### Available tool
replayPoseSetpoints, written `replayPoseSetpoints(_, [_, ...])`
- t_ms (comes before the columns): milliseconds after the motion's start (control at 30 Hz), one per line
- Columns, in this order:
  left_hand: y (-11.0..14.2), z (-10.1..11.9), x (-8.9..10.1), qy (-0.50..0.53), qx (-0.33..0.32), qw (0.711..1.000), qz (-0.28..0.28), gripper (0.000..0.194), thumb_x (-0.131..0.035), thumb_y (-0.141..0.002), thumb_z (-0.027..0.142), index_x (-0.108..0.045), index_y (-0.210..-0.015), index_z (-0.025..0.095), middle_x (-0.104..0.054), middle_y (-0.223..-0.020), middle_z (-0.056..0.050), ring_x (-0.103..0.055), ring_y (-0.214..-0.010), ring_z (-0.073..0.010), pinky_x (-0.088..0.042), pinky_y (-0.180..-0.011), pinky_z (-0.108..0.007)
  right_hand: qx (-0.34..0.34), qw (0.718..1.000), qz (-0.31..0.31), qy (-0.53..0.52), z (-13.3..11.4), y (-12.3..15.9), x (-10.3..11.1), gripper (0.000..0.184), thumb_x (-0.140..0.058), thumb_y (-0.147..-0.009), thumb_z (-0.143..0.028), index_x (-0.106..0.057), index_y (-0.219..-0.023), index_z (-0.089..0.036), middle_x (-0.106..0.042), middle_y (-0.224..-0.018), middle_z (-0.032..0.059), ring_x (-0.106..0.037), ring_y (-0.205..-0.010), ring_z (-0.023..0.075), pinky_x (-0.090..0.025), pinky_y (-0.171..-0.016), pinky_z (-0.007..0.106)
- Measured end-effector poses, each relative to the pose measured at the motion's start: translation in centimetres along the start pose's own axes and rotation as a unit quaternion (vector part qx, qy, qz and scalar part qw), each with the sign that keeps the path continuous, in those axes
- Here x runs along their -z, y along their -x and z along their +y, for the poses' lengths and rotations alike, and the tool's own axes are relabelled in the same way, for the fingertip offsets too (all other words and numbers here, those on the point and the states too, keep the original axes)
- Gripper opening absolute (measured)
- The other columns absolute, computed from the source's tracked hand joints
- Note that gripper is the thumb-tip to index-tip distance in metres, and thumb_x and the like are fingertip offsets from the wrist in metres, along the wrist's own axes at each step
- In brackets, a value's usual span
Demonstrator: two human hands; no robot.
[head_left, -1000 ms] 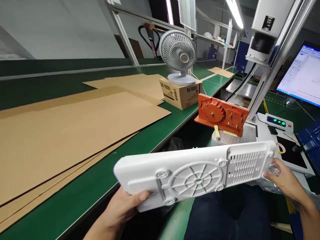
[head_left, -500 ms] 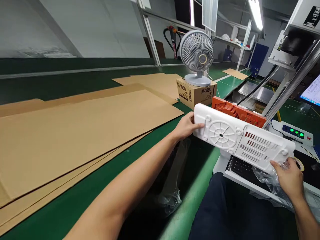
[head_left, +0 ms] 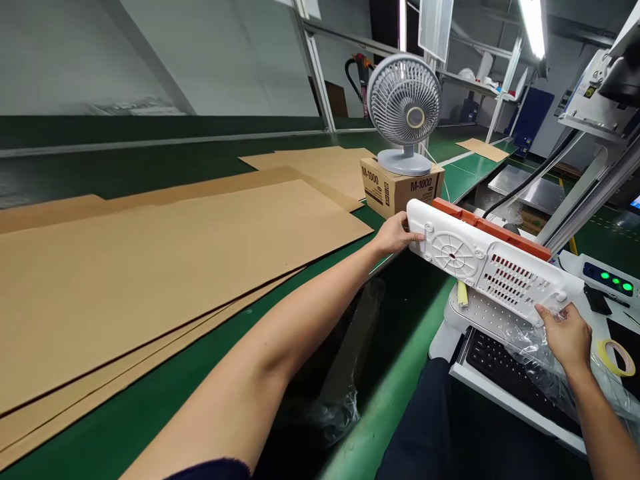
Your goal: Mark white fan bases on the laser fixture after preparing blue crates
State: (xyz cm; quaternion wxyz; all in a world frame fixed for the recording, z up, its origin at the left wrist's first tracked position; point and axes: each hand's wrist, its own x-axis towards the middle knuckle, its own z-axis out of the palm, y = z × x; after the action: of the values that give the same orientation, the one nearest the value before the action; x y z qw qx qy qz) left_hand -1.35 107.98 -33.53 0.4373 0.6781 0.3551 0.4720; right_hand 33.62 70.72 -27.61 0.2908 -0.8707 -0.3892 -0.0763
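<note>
My left hand (head_left: 397, 235) grips the left end of a white moulded plastic panel (head_left: 520, 273), whose ribbed round boss and slotted vent area face me. My right hand (head_left: 565, 337) holds its lower right edge, close to a crumpled clear plastic bag (head_left: 535, 360). The panel is tilted and hides most of an orange fixture (head_left: 493, 228) behind it. Beneath the panel lies a perforated metal plate (head_left: 487, 315), with a small yellow piece (head_left: 463, 293) at its edge.
Brown cardboard sheets (head_left: 150, 267) cover the green workbench (head_left: 410, 193) to my left. A desk fan (head_left: 404, 100) stands on a cardboard box (head_left: 400, 190). A black keyboard (head_left: 510, 377), yellow tape roll (head_left: 617, 358), and green-lit control box (head_left: 607, 279) sit at right, below a machine head (head_left: 600, 90).
Both hands have carried the panel up and farther from me, turning it so its left end sits higher. It now covers more of the orange fixture, and my view has swung left.
</note>
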Motion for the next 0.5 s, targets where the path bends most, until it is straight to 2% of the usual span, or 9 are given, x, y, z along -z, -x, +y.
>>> replayPoseSetpoints(167, [-1.0, -0.7, 0.2, -0.023, -0.005, 1.0, 0.017, 0.078, -0.105, -0.055, 0.053, -0.072, -0.116, 0.018, -0.08, -0.121, -0.015, -0.071, -0.114, -0.0372, -0.056, -0.102, -0.051, 0.011, 1.0, -0.007, 0.002, -0.1, -1.2, -1.5, 0.068, -0.057, -0.086, -0.079, -0.078, -0.115, -0.021, -0.083, -0.112, 0.0183, -0.075, -0.101, 0.0417, -0.053, -0.086, 0.047])
replayPoseSetpoints(267, [-2.0, -0.7, -0.2, -0.029, -0.006, 0.999, 0.026, 0.077, -0.106, -0.052, 0.051, -0.072, -0.114, 0.018, -0.081, -0.12, -0.016, -0.071, -0.119, -0.0401, -0.056, -0.102, -0.052, 0.014, 1.0, 0.008, 0.004, 0.1, -2.3, -2.1, 0.067, -0.059, -0.086, -0.078, -0.079, -0.115, -0.02, -0.083, -0.11, 0.0189, -0.075, -0.098, 0.0415, -0.054, -0.085, 0.047])
replayPoseSetpoints(367, [-2.5, -0.7, -0.5, -0.039, 0.003, 0.999, 0.031, 0.078, -0.107, -0.05, 0.05, -0.072, -0.112, 0.019, -0.081, -0.118, -0.016, -0.07, -0.121, -0.0423, -0.056, -0.103, -0.052, 0.023, 1.0, 0.016, 0.008, 0.3, -3.4, -2.5, 0.063, -0.061, -0.088, -0.076, -0.08, -0.112, -0.02, -0.083, -0.108, 0.0187, -0.075, -0.095, 0.0395, -0.054, -0.083, 0.046])
replayPoseSetpoints(500, [-2.4, -0.5, -0.5, -0.088, 0.013, 0.995, 0.033, 0.08, -0.103, -0.054, 0.057, -0.073, -0.115, 0.017, -0.08, -0.12, -0.016, -0.071, -0.115, -0.041, -0.056, -0.101, -0.052, 0.024, 0.999, 0.01, 0.02, 0.6, -4.5, -2.7, 0.06, -0.065, -0.088, -0.072, -0.08, -0.113, -0.02, -0.083, -0.106, 0.0177, -0.074, -0.094, 0.0386, -0.053, -0.081, 0.044])
